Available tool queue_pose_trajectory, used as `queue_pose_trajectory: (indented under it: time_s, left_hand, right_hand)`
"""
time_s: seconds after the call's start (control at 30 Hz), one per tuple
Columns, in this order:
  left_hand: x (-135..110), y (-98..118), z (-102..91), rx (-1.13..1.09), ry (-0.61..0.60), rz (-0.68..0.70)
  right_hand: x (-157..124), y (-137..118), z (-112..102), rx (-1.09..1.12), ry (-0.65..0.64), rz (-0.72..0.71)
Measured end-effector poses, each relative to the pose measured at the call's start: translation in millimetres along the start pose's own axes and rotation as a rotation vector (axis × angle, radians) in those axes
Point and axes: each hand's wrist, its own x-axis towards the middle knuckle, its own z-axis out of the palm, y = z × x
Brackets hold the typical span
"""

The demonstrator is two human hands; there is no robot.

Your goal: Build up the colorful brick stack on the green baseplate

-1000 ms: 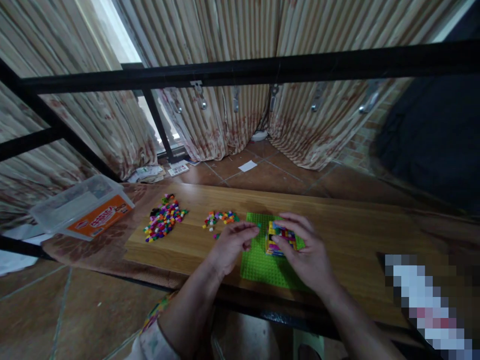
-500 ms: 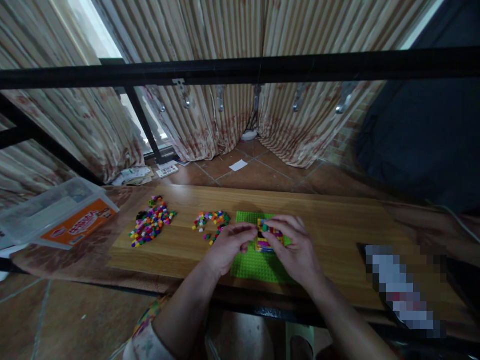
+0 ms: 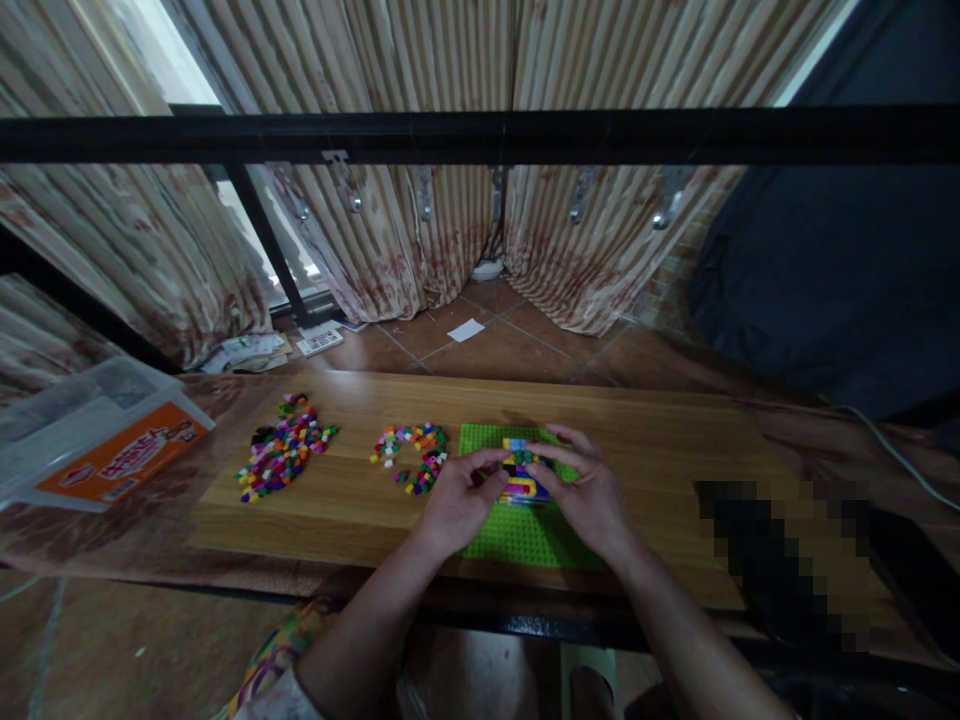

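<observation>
A green studded baseplate (image 3: 517,535) lies on the wooden board (image 3: 352,500). On it stands a small multicoloured brick build (image 3: 521,478). My left hand (image 3: 457,500) rests at the build's left side with thumb and fingers curled against it. My right hand (image 3: 589,495) closes over its right side and top, fingertips on the upper bricks. Both hands grip the build between them. Whether a loose brick sits in either hand is hidden.
Two heaps of small coloured bricks (image 3: 283,450) (image 3: 412,450) lie left of the baseplate. A clear plastic box with an orange label (image 3: 97,440) sits at the far left. A black metal bar (image 3: 480,135) crosses above; curtains and tiled floor lie beyond. A blurred patch covers the right.
My left hand has closed in from the left onto the brick build, joining the right hand on it. The view has shifted slightly, so everything sits a bit further left.
</observation>
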Motion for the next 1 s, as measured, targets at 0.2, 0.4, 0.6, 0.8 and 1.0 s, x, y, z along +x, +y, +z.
queue_pose_trajectory:
  time_s: [0.2,0.4,0.6,0.8,1.0]
  left_hand:
    - [-3,2,1.0,0.028,-0.014,0.017]
    - [-4,2,2.4,0.028,0.012,0.005]
    - [-3,-1,2.1,0.059,-0.002,0.027]
    - [-4,4,3.1,0.082,0.008,-0.022]
    - [-5,-1,4.6,0.078,0.007,0.012]
  right_hand:
    - [-2,1,8,0.043,0.019,0.033]
    - [-8,4,12,0.095,0.044,0.098]
    - [-9,-1,11,0.072,0.072,0.098]
    - [-9,-10,0,-0.058,0.132,0.01]
    - [-11,-18,2,-0.17,0.112,-0.066]
